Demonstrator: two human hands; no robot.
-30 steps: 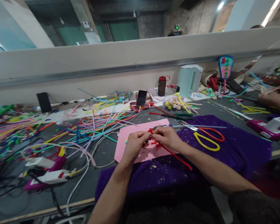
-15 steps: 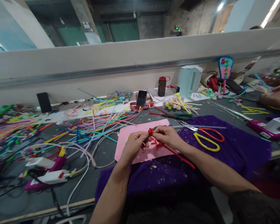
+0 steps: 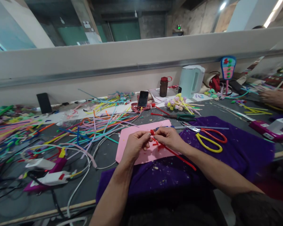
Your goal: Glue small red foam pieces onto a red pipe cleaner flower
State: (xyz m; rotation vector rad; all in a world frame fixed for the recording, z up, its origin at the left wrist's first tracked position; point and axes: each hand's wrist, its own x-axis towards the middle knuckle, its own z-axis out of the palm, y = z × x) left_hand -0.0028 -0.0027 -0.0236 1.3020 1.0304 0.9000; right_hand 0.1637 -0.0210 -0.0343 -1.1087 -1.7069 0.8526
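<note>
Chenille stem of red colour is held at the right hand, between thumb and forefinger, and its long tail goes out below this hand, slanting down to the right over a purple cloth. The left hand pinches a small red part just beside the right fingertips; its exact form is too small to tell. Both hands are close together above a pink sheet, on which several short red pieces lie. Scissors with one red and one yellow handle rest at the right of the right hand, partly upon the cloth. Behind the sheet are pliers with dark green handles, and farther a bunch of lilac and yellow flowers. At the left side, many coloured stems are spread in a loose heap. Near the wall stand a brown bottle with red lid and a pale green kettle
</note>
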